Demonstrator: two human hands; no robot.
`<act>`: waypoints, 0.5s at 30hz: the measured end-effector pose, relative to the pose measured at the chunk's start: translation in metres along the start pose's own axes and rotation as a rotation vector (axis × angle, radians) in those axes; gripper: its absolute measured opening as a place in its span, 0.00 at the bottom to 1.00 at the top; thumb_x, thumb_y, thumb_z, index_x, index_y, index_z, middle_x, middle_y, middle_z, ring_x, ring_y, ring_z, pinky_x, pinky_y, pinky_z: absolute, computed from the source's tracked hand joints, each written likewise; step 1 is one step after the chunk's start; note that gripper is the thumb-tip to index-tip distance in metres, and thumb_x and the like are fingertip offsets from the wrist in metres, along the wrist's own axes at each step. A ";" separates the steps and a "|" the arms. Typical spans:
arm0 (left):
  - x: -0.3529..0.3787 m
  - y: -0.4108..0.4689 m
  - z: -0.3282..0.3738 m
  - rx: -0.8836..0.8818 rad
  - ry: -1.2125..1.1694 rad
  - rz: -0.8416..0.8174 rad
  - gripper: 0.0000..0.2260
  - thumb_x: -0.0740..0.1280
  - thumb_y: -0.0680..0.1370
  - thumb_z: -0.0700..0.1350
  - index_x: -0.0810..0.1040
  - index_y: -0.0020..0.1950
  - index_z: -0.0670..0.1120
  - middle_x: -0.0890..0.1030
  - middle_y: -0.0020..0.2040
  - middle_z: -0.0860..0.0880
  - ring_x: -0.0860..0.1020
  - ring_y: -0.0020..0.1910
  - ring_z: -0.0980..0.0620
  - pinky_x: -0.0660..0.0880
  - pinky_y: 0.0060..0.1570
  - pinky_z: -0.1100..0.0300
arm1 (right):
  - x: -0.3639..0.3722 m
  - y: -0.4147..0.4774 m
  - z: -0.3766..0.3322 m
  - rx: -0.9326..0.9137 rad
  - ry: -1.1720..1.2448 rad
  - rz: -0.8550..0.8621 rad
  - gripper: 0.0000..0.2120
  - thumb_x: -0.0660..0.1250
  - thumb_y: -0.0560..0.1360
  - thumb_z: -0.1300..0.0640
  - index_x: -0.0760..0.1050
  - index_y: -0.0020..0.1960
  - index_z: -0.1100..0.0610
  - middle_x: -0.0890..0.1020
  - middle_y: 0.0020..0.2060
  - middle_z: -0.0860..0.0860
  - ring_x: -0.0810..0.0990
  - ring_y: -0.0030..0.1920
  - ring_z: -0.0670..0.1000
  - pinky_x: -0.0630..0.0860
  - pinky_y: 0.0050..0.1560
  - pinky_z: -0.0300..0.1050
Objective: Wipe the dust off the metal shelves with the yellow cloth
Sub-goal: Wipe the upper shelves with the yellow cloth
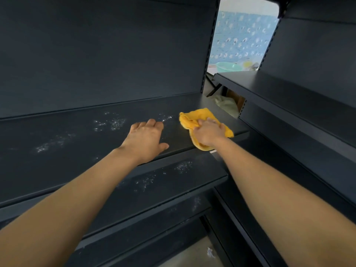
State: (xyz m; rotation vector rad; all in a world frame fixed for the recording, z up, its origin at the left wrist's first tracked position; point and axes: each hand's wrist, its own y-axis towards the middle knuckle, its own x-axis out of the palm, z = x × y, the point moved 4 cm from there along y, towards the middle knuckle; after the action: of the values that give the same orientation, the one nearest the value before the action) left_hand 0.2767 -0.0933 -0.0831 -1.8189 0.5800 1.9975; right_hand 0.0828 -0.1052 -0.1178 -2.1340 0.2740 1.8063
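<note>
The right hand (209, 132), fingers curled on the yellow cloth (194, 117), presses it at the right end of the metal shelf (57, 166), while the spread left hand (146, 137) lies flat between it and most dust patches (109, 123) farther left.

1 crumpled yellow cloth (192, 117), 2 bare hands (147, 137) (209, 132), 3 dusty dark metal shelves (77, 135) (163, 176) (173, 207), 1 pale green plastic basin (228, 67).

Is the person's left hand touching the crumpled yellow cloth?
Apart. The head view shows bare dark metal shelf between the left hand and the crumpled yellow cloth.
</note>
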 end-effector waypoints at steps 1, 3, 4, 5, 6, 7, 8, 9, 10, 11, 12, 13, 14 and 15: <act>0.002 0.000 -0.001 0.003 -0.004 -0.004 0.24 0.62 0.77 0.56 0.66 0.69 0.45 0.70 0.65 0.46 0.69 0.65 0.44 0.59 0.69 0.51 | -0.001 0.001 0.008 0.038 0.002 -0.003 0.25 0.46 0.81 0.46 0.54 0.77 0.53 0.53 0.77 0.56 0.51 0.76 0.59 0.47 0.74 0.60; 0.006 -0.001 -0.006 0.008 -0.003 -0.007 0.25 0.62 0.77 0.57 0.65 0.69 0.45 0.69 0.66 0.46 0.69 0.65 0.44 0.59 0.69 0.51 | 0.000 0.002 0.009 0.076 0.009 -0.016 0.26 0.45 0.81 0.46 0.53 0.77 0.52 0.52 0.77 0.55 0.50 0.76 0.59 0.44 0.74 0.61; 0.007 -0.002 -0.009 0.009 -0.001 -0.005 0.26 0.62 0.77 0.57 0.64 0.70 0.45 0.69 0.66 0.46 0.69 0.65 0.44 0.59 0.69 0.52 | 0.002 0.002 0.004 0.079 0.010 -0.024 0.26 0.45 0.81 0.46 0.53 0.77 0.52 0.51 0.77 0.55 0.49 0.77 0.58 0.43 0.74 0.62; 0.008 -0.004 -0.013 0.008 0.001 -0.002 0.26 0.62 0.77 0.57 0.64 0.70 0.45 0.69 0.67 0.46 0.69 0.66 0.44 0.59 0.70 0.52 | 0.004 0.002 -0.004 0.072 0.009 -0.031 0.26 0.45 0.81 0.46 0.52 0.77 0.52 0.50 0.78 0.54 0.49 0.77 0.58 0.42 0.74 0.62; 0.009 -0.006 -0.018 0.005 -0.002 -0.003 0.27 0.62 0.77 0.57 0.63 0.70 0.45 0.69 0.67 0.46 0.69 0.66 0.44 0.58 0.70 0.52 | 0.006 0.001 -0.014 0.056 0.007 -0.035 0.26 0.45 0.81 0.46 0.52 0.77 0.52 0.49 0.78 0.54 0.48 0.77 0.58 0.42 0.74 0.62; 0.010 -0.008 -0.023 0.000 -0.007 -0.009 0.27 0.62 0.77 0.57 0.63 0.71 0.45 0.69 0.67 0.46 0.69 0.66 0.44 0.57 0.70 0.52 | 0.008 0.001 -0.025 0.032 0.007 -0.037 0.26 0.45 0.81 0.46 0.52 0.77 0.52 0.49 0.78 0.54 0.48 0.77 0.58 0.42 0.74 0.62; 0.012 -0.010 -0.029 -0.008 -0.016 -0.020 0.27 0.61 0.77 0.57 0.62 0.71 0.45 0.69 0.68 0.46 0.69 0.66 0.44 0.57 0.70 0.52 | 0.010 -0.001 -0.037 0.007 0.011 -0.039 0.26 0.45 0.81 0.46 0.52 0.77 0.52 0.49 0.78 0.54 0.48 0.77 0.58 0.41 0.74 0.62; 0.013 -0.013 -0.034 -0.017 -0.028 -0.030 0.27 0.61 0.77 0.57 0.63 0.71 0.45 0.69 0.67 0.46 0.69 0.66 0.44 0.58 0.70 0.52 | 0.013 -0.002 -0.052 -0.014 0.024 -0.046 0.26 0.45 0.81 0.46 0.52 0.77 0.52 0.48 0.78 0.54 0.47 0.77 0.59 0.41 0.73 0.62; 0.015 -0.014 -0.040 -0.027 -0.042 -0.039 0.26 0.61 0.77 0.57 0.63 0.70 0.45 0.70 0.67 0.46 0.69 0.66 0.45 0.59 0.69 0.51 | 0.015 -0.005 -0.067 -0.035 0.041 -0.059 0.26 0.44 0.81 0.45 0.52 0.77 0.52 0.47 0.78 0.54 0.46 0.77 0.59 0.40 0.73 0.62; 0.017 -0.015 -0.044 -0.034 -0.054 -0.047 0.26 0.61 0.77 0.58 0.64 0.70 0.45 0.70 0.66 0.46 0.70 0.65 0.45 0.61 0.69 0.51 | 0.017 -0.007 -0.082 -0.057 0.060 -0.074 0.26 0.44 0.81 0.45 0.52 0.77 0.52 0.47 0.78 0.55 0.45 0.77 0.59 0.39 0.73 0.61; 0.018 -0.016 -0.049 -0.039 -0.061 -0.051 0.25 0.61 0.77 0.58 0.65 0.69 0.45 0.71 0.66 0.46 0.70 0.65 0.45 0.62 0.68 0.51 | 0.019 -0.010 -0.096 -0.083 0.070 -0.084 0.26 0.44 0.82 0.45 0.52 0.77 0.52 0.46 0.78 0.55 0.45 0.77 0.59 0.39 0.73 0.61; 0.019 -0.016 -0.051 -0.038 -0.063 -0.050 0.25 0.61 0.77 0.58 0.66 0.69 0.45 0.71 0.66 0.46 0.70 0.65 0.45 0.62 0.68 0.51 | 0.021 -0.011 -0.106 -0.110 0.070 -0.084 0.26 0.44 0.82 0.45 0.52 0.77 0.52 0.46 0.78 0.55 0.45 0.77 0.59 0.39 0.73 0.61; 0.019 -0.015 -0.053 -0.036 -0.064 -0.048 0.25 0.61 0.76 0.59 0.66 0.68 0.46 0.71 0.66 0.46 0.70 0.65 0.45 0.62 0.68 0.50 | 0.022 -0.012 -0.112 -0.129 0.062 -0.074 0.25 0.44 0.82 0.46 0.52 0.77 0.52 0.46 0.78 0.55 0.45 0.77 0.59 0.39 0.73 0.61; 0.018 -0.014 -0.054 -0.033 -0.063 -0.046 0.26 0.62 0.76 0.59 0.66 0.69 0.46 0.71 0.66 0.46 0.70 0.65 0.45 0.62 0.68 0.50 | 0.024 -0.011 -0.112 -0.137 0.054 -0.057 0.24 0.45 0.82 0.48 0.52 0.77 0.52 0.47 0.78 0.55 0.45 0.77 0.59 0.40 0.74 0.61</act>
State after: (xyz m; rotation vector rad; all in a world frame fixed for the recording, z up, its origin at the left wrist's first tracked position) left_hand 0.3279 -0.1105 -0.1056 -1.7655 0.4854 2.0369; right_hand 0.1941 -0.1347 -0.1240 -2.2612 0.1040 1.7850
